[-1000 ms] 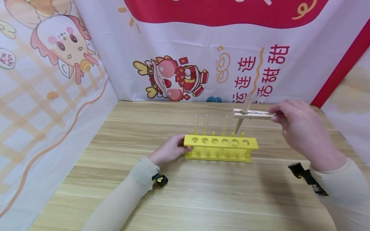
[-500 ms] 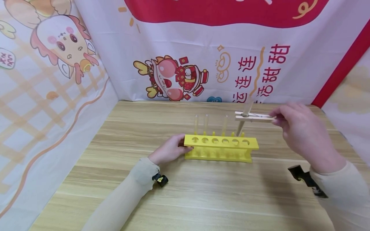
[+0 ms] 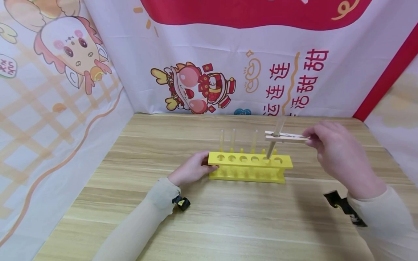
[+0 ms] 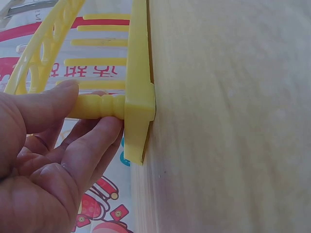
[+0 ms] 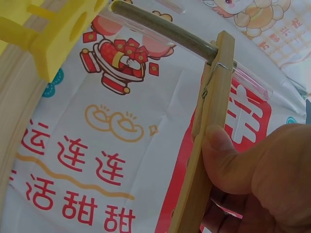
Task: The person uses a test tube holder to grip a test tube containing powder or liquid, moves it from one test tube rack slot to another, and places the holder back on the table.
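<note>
A yellow plastic test tube rack (image 3: 249, 165) stands on the table, with a row of round holes along its top. My left hand (image 3: 192, 169) grips the post at its left end; the left wrist view shows thumb and fingers around this yellow post (image 4: 97, 107). In my right hand (image 3: 341, 159) I pinch a wooden test tube holder (image 5: 216, 92). Clamped in its tip is a glass test tube (image 5: 167, 34), tilted, its lower part filled with something grey-brown. The tube's bottom end overlaps the fifth hole from the left in the head view.
Three clear tubes, including one test tube (image 3: 233, 140) near the left, stand on pegs along the rack's back. Wood-grain table (image 3: 202, 224) surrounds the rack. A printed cloth (image 3: 209, 47) hangs behind the table's far edge, and another cloth (image 3: 65, 145) borders the left side.
My right hand has lowered the holder and test tube, bringing the tube's bottom down from behind the rack to its top plate. My left hand and the rack stay put.
</note>
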`<state>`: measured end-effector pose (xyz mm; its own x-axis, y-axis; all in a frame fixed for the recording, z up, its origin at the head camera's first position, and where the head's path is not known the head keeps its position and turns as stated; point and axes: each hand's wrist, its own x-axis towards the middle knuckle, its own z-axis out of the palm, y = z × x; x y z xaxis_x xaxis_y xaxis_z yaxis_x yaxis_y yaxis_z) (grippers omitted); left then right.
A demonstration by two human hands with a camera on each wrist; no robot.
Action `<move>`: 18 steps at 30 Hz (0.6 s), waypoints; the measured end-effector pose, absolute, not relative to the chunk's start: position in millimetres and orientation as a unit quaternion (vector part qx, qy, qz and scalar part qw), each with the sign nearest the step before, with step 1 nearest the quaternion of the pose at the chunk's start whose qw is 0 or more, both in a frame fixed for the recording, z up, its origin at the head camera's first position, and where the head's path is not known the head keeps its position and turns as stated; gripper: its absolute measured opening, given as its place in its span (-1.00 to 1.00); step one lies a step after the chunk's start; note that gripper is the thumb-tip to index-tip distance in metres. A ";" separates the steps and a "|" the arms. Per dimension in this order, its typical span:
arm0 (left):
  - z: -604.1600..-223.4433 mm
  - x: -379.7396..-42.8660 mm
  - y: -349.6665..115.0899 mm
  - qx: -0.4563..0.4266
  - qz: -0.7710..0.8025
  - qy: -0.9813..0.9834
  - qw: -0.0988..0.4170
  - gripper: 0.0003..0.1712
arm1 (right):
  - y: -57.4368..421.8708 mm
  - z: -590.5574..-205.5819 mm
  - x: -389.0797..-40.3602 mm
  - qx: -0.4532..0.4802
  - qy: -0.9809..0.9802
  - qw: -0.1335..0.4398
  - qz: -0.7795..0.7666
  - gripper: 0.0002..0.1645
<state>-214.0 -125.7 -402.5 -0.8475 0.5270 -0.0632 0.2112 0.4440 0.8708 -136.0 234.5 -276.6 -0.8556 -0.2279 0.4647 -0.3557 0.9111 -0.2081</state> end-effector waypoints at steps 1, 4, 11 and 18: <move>-402.5 -213.9 -125.7 0.221 0.478 0.834 0.165 -0.62 | 234.6 -277.5 -136.3 0.153 -0.953 0.219 0.146 -0.74; -402.6 -214.2 -125.8 0.223 0.476 0.835 0.164 -0.62 | 234.7 -280.1 -136.5 0.152 -0.953 0.216 0.148 -0.73; -403.2 -215.1 -126.2 0.226 0.473 0.836 0.162 -0.62 | 233.9 -287.6 -137.9 0.150 -0.954 0.215 0.147 -0.76; -403.2 -215.4 -126.3 0.222 0.475 0.836 0.163 -0.62 | 233.2 -297.0 -139.4 0.153 -0.952 0.216 0.152 -0.79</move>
